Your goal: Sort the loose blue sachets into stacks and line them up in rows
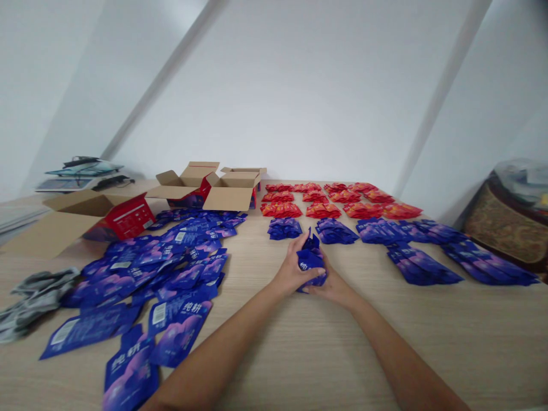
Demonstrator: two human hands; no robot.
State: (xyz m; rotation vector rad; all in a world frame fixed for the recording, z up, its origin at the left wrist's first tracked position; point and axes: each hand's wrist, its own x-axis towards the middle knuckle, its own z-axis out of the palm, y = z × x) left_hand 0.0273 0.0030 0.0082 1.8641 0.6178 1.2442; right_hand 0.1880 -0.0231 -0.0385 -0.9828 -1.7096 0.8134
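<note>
Packets (182, 334) in blue lie loose nearest me, left of the grip, where they run back into a heap, with grey cloth (38, 294) at its outer side. I have the left grip (295, 271) and right grip (331, 282) pressed around a blue bundle (309, 261) of packets, fingers narrowed on both its sides; whether it touches the desk (274, 354) I can't tell. Blue stacks (422, 264) sit just beyond the grip and off to its right. Farther left of it stand cartons (128, 220) with flaps raised. Straight beyond and rightward I see red stacks (321, 210) in rows, then a white wall (321, 85) behind everything.
</note>
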